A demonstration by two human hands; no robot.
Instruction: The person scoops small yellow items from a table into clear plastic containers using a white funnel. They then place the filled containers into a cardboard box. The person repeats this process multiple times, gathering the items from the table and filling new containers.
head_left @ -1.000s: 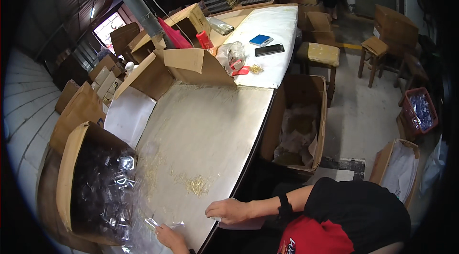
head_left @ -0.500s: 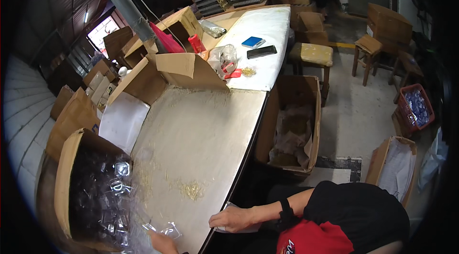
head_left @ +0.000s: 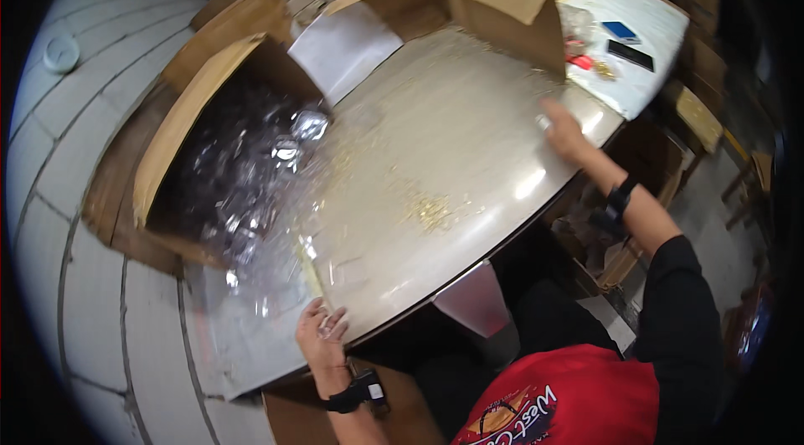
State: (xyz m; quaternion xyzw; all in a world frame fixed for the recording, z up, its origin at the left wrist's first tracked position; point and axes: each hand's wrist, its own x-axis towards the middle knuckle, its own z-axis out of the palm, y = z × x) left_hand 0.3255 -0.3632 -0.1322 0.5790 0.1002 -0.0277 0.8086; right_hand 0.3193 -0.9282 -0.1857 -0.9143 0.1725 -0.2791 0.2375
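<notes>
At one long table, the left hand pinches one clear plastic bag at the near edge, while the right hand rests flat, fingers spread, at the far edge.

Your left hand sits at about six o'clock, close in, fingers curled loosely inward, a dark band on the wrist. Your right arm stretches out toward two o'clock, nearly straight, black sleeve to the forearm, a dark wristband, and your right hand palm down, fingers together.
</notes>
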